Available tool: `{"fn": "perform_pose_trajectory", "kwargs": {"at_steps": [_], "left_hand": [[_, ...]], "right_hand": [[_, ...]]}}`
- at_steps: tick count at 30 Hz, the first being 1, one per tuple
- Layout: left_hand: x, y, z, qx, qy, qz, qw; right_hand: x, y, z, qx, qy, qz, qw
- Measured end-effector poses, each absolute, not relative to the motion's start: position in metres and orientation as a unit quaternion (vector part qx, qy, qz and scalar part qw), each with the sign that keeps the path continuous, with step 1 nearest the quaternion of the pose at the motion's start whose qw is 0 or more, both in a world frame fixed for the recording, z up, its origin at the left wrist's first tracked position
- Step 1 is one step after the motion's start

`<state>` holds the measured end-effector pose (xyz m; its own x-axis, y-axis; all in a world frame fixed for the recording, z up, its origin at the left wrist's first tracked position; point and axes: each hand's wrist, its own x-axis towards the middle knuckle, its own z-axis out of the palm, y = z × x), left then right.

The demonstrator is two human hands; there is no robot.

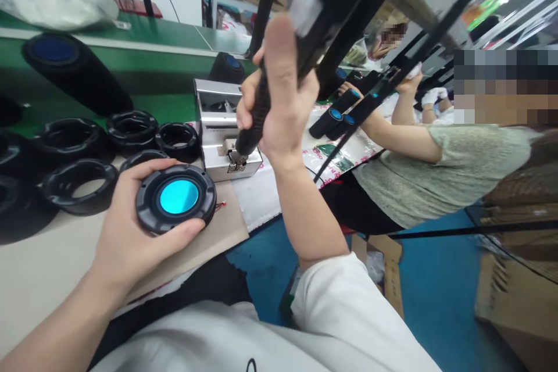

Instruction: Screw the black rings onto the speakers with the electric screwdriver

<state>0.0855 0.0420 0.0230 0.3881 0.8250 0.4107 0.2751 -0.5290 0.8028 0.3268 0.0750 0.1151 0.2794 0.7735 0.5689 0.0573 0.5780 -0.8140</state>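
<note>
My left hand (131,221) grips the rim of a round black speaker end (146,200) with a shiny blue disc in its centre. Thin red wires (221,204) stick out at its right side. Higher up, my right hand (283,81) is wrapped round a black electric screwdriver (257,119) with a ribbed grip, its thumb along the upper part. The lower end of the screwdriver points down at the front of a silver metal screw feeder box (211,154). The bit's exact contact cannot be made out.
Several black rings (81,200) stand on the left of the table. Behind them leans a black cylindrical speaker (93,81) by the green conveyor (165,49). At right, a co-worker in a grey-green top (471,157) sits near more black cylinders (320,127). Cardboard boxes (518,302) stand on the blue floor.
</note>
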Motion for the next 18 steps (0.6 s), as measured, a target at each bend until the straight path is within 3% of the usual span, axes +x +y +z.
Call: {"fn": "perform_pose_trajectory", "kwargs": {"at_steps": [4, 10, 15, 18], "left_hand": [[0.083, 0.044, 0.020, 0.772, 0.356, 0.423, 0.314], [0.081, 0.046, 0.018, 0.763, 0.361, 0.407, 0.349], [0.081, 0.052, 0.015, 0.731, 0.350, 0.426, 0.401], [0.084, 0.054, 0.016, 0.718, 0.357, 0.413, 0.432]], "right_hand": [[0.320, 0.078, 0.089, -0.375, -0.507, 0.264, 0.730], [0.314, 0.067, 0.094, -0.401, -0.491, 0.318, 0.705], [0.310, 0.033, 0.157, -0.347, -0.507, 0.302, 0.729], [0.291, 0.017, 0.202, -0.379, -0.569, 0.342, 0.645]]}}
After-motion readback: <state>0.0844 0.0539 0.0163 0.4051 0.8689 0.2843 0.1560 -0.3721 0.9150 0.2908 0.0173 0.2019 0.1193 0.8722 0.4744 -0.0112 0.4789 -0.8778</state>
